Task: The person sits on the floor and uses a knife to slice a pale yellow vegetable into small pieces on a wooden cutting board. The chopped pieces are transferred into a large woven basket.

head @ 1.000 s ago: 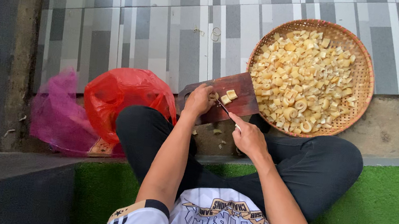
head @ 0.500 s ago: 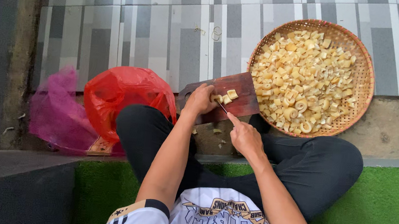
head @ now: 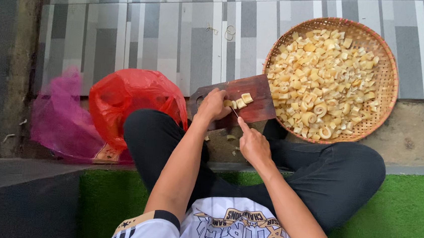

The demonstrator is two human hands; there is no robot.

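The left hand presses closed fingers on a pale yellow piece at the near edge of the dark red chopping board, steadying it for the thin knife that the right hand grips, forefinger laid along it. Cut chunks lie just right of the blade. A woven basket of slices sits to the right, touching the board; red and pink bags crowd the left.

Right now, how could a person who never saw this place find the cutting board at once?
Start at the round woven basket full of pale yellow pieces. Directly left of it, touching its rim, lies the cutting board, under the left hand. It is the only dark reddish-brown wooden slab, flat and rectangular, unlike the crumpled red plastic bag.
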